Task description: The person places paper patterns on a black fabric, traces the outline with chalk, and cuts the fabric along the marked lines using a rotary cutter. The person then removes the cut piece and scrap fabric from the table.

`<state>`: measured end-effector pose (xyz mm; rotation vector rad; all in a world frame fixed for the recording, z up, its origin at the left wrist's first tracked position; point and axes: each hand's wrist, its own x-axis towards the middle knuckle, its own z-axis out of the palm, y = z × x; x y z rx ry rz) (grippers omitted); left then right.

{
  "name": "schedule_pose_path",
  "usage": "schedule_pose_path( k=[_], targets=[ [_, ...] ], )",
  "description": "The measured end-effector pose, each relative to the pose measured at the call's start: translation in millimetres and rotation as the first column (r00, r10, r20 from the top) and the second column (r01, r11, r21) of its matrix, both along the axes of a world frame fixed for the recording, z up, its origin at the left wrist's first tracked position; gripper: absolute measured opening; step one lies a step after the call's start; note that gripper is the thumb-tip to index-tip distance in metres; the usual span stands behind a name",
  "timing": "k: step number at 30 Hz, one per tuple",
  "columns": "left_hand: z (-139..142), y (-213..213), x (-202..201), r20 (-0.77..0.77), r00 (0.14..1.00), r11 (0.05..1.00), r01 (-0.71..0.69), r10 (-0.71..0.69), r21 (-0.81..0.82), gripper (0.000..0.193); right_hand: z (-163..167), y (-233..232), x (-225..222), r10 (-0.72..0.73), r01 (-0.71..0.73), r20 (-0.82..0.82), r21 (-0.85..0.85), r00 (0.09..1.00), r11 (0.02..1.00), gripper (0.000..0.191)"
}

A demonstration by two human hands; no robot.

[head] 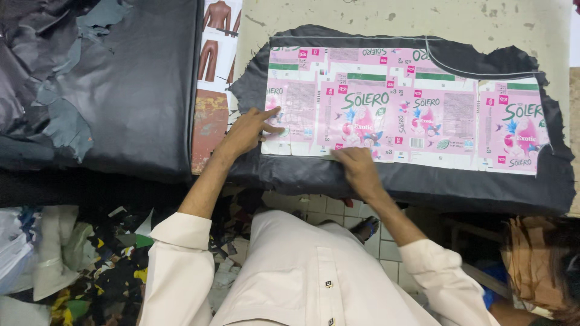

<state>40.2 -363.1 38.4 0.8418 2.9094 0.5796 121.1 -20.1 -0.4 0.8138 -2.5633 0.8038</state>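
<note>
Item one, as I log it from my remote view: a pink printed cardboard template [405, 108], a flattened packaging sheet, lying flat on a piece of black leather [423, 181] spread over a pale, scuffed worktable [362, 18]. The leather's ragged edges show on all sides of the card, and its near edge hangs over the table front. Left hand [248, 130]: open, gripping nothing, fingers extended with the index finger and thumb pressed onto the template's left end, near its lower corner. Right hand [356, 166]: palm down on the template's near edge, fingers curled loosely against card and leather; I see nothing held in it, though I cannot tell what lies beneath the fingers. Both forearms are bare below rolled cream shirt sleeves [181, 241]. Further entries: a larger dark leather hide [133, 90], heaped and torn, to the left; a printed sheet showing brown garments [217, 36] between hide and table; coloured scraps [115, 265] scattered on the floor.
</note>
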Motion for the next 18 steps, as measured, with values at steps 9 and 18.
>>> schedule_pose_path(
  k=[9,18],
  targets=[
    [15,15,5,0.106,0.986,0.992,-0.128,0.13,-0.02,0.059,12,202,28,-0.281,0.279,0.018,0.082,0.96,0.957,0.025],
    [-12,80,18,-0.135,0.912,0.917,-0.397,0.388,-0.044,0.025,3,126,4,0.01,-0.003,0.054,-0.139,0.998,0.99,0.04]
  ],
)
